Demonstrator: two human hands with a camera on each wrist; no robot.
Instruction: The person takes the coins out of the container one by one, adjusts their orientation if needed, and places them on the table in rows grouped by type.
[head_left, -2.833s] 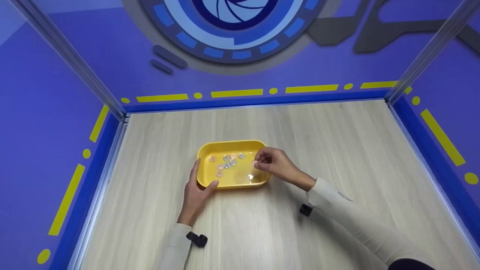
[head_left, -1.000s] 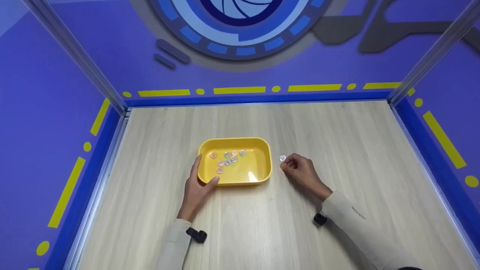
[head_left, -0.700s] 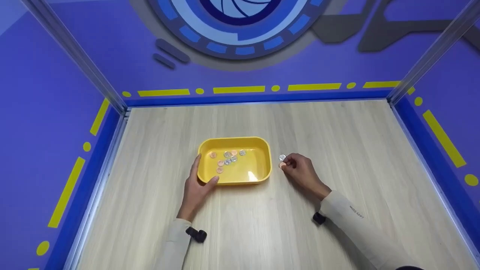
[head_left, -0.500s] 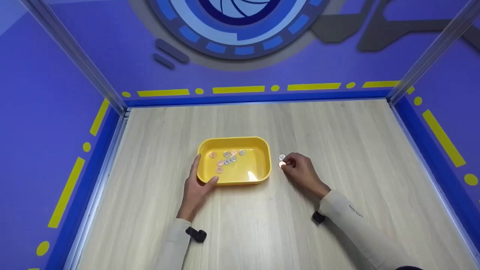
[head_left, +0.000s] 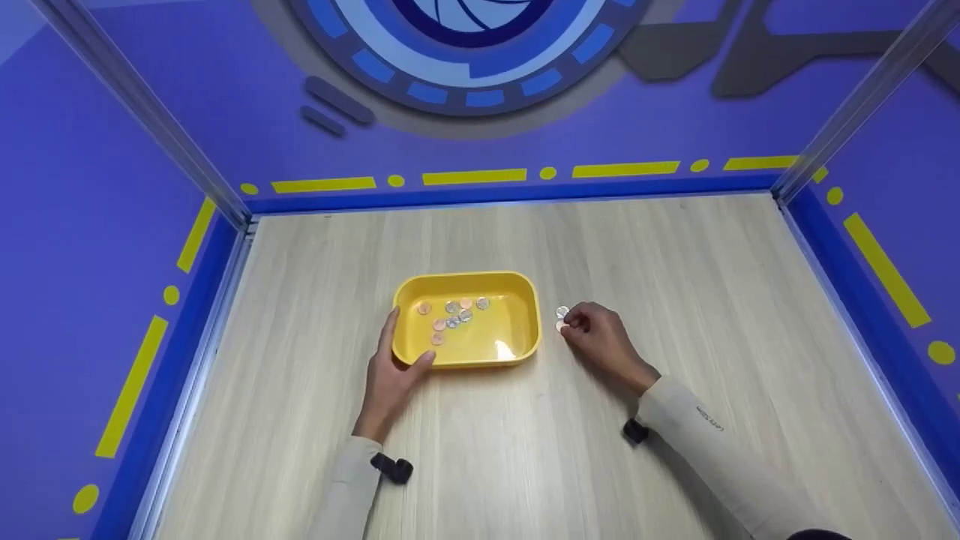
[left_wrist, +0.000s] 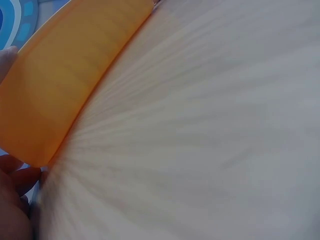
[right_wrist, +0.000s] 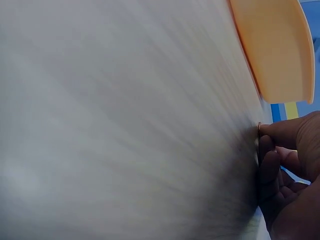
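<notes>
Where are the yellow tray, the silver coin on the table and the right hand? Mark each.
yellow tray point(head_left: 525, 315): head view, right wall.
silver coin point(head_left: 562, 311): head view, coin's face.
right hand point(head_left: 600, 337): head view, back of hand.

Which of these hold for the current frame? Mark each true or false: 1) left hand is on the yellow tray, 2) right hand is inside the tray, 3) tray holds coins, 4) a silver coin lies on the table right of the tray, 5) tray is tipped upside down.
1) True. The left hand grips the near left corner of the yellow tray.
2) False. The right hand is over the table, to the right of the tray, outside it.
3) True. Several coins in the tray, some copper and some silver, lie in its left half.
4) True. A silver coin lies on the wood just beyond the right hand's fingertips.
5) False. The tray sits upright, open side up.
</notes>
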